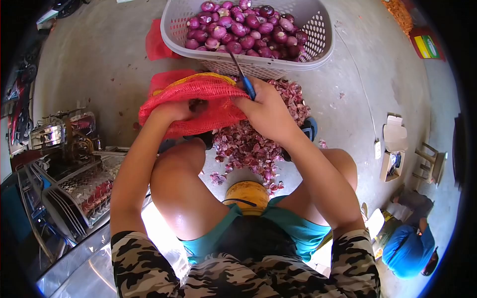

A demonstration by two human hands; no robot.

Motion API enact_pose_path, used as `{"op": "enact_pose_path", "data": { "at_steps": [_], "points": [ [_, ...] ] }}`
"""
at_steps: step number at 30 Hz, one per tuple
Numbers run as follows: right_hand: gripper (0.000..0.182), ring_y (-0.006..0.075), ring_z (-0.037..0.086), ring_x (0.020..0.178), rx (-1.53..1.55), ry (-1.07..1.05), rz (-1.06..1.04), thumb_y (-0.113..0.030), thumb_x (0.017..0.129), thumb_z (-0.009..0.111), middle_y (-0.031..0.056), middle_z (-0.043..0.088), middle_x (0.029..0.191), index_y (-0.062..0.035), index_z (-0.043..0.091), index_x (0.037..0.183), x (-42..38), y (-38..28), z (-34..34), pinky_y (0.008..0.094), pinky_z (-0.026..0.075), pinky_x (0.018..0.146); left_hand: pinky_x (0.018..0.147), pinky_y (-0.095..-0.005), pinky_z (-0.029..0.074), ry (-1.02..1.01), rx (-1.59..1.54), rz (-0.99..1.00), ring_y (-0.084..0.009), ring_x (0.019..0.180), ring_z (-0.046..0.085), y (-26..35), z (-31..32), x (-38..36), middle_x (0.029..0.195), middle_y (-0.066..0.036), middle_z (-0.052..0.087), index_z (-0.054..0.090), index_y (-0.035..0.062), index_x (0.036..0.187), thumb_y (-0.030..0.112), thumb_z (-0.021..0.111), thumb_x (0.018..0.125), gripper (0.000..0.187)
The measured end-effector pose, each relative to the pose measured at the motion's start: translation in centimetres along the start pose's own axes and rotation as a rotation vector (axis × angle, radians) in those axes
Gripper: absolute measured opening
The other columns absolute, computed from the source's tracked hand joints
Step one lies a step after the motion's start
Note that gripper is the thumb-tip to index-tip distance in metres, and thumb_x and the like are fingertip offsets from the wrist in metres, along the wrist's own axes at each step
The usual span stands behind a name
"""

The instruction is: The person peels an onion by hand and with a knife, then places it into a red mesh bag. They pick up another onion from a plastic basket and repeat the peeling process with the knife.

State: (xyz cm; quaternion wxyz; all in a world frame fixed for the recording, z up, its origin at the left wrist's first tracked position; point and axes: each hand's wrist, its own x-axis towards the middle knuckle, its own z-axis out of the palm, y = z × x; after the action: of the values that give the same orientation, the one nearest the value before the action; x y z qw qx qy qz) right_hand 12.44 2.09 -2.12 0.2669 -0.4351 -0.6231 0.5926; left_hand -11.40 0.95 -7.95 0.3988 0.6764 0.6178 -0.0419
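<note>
A red mesh bag [213, 116] with a yellow band along its mouth hangs between my hands, over my knees. My left hand [176, 110] reaches into its opening, and the mesh hides most of the fingers. Something dark shows just by those fingertips, too shaded to name. My right hand [263, 107] is closed on a knife with a blue handle [248, 88], blade pointing up and away, and also pinches the bag's right edge. Straight ahead, a grey plastic basket [323, 30] holds many peeled purple onions [238, 29].
Onion skins [248, 146] are heaped on the floor between my feet, around a yellow bucket [247, 194]. Metal racks [89, 193] stand at left. A white cable [362, 82], a cardboard box [393, 161], a wooden stool [431, 164] and a person in blue [410, 248] are at right.
</note>
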Motion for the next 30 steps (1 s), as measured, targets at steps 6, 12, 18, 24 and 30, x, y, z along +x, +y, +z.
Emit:
{"op": "enact_pose_path", "data": {
  "at_steps": [6, 12, 18, 24, 30],
  "points": [
    [0.027, 0.0435, 0.057, 0.084, -0.206, 0.027, -0.058, -0.016, 0.076, 0.056, 0.027, 0.059, 0.081, 0.0059, 0.053, 0.092, 0.2, 0.6, 0.8, 0.0484, 0.044, 0.076, 0.099, -0.0314, 0.041, -0.326, 0.259, -0.134, -0.0188, 0.12, 0.047, 3.4, -2.5, 2.5, 0.131, -0.007, 0.049, 0.048, 0.0157, 0.13, 0.007, 0.062, 0.079, 0.053],
    [0.025, 0.0319, 0.055, 0.064, -0.248, 0.007, 0.033, -0.016, 0.078, 0.058, 0.0202, 0.054, 0.068, 0.0043, 0.053, 0.092, 0.8, 1.6, 1.2, 0.0405, 0.044, 0.063, 0.095, -0.0282, 0.041, 0.213, 0.5, 0.191, -0.0158, 0.113, 0.05, -5.0, 3.7, 7.4, 0.128, -0.006, 0.051, 0.05, 0.0118, 0.126, 0.007, 0.061, 0.079, 0.049],
    [0.025, 0.0378, 0.057, 0.069, -0.271, -0.02, 0.006, -0.018, 0.077, 0.058, 0.0223, 0.055, 0.071, 0.0028, 0.053, 0.09, 1.1, 1.3, 1.7, 0.0427, 0.044, 0.063, 0.096, -0.0289, 0.04, 0.255, 0.544, 0.014, -0.0167, 0.113, 0.05, -5.6, 5.2, 9.3, 0.127, -0.006, 0.052, 0.05, 0.0112, 0.127, 0.01, 0.062, 0.079, 0.05],
    [0.029, 0.0385, 0.059, 0.069, -0.321, -0.101, 0.01, -0.019, 0.078, 0.06, 0.0224, 0.057, 0.07, 0.0019, 0.053, 0.098, 1.0, 1.4, 2.4, 0.0444, 0.045, 0.063, 0.097, -0.0297, 0.04, 0.298, 0.526, -0.042, -0.0176, 0.113, 0.051, -6.4, 5.4, 9.8, 0.126, -0.006, 0.052, 0.049, 0.0107, 0.127, 0.014, 0.064, 0.078, 0.051],
    [0.034, 0.0387, 0.06, 0.072, -0.344, -0.16, 0.026, -0.022, 0.08, 0.062, 0.0237, 0.059, 0.073, 0.0034, 0.053, 0.1, 1.0, 1.0, 2.0, 0.0456, 0.045, 0.064, 0.098, -0.0305, 0.039, 0.249, 0.481, -0.06, -0.0185, 0.113, 0.051, -7.2, 4.3, 10.0, 0.125, -0.006, 0.053, 0.049, 0.0102, 0.127, 0.017, 0.065, 0.077, 0.053]
  ]
}}
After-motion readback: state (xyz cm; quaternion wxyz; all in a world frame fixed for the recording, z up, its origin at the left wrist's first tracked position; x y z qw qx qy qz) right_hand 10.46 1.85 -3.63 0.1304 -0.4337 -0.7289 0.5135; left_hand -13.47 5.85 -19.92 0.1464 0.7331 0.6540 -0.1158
